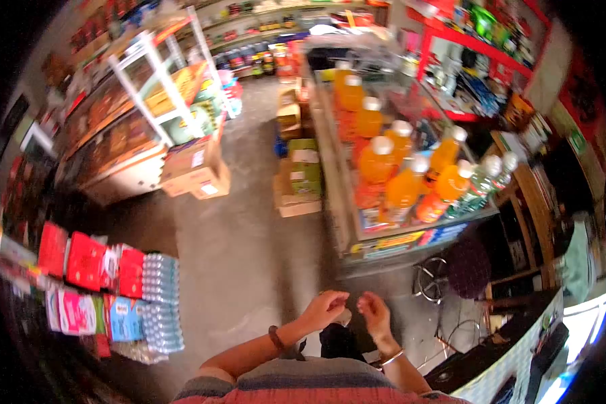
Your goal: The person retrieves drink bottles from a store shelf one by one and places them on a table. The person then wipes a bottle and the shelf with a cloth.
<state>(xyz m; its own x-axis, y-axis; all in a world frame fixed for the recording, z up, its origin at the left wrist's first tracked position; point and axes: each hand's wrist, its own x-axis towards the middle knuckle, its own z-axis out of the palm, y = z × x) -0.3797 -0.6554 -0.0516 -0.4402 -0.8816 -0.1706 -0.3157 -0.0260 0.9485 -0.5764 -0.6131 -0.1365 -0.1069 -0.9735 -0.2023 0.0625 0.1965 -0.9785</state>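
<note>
My left hand and my right hand are raised in front of my body, a small gap between them. The left fingers are curled together and point toward the right hand. On the right hand the fingers are bent inward, the tips close to the thumb. Whatever they may pinch is too small or blurred to make out. A dark band circles my left wrist and a light bangle my right. Ahead to the right, orange drink bottles with white caps stand on a counter, apart from both hands.
Cardboard boxes stand on the floor by a display case. More cartons sit along the counter. Red packs and shrink-wrapped bottles are stacked at left. A round stool stands at right. Shelves line the back.
</note>
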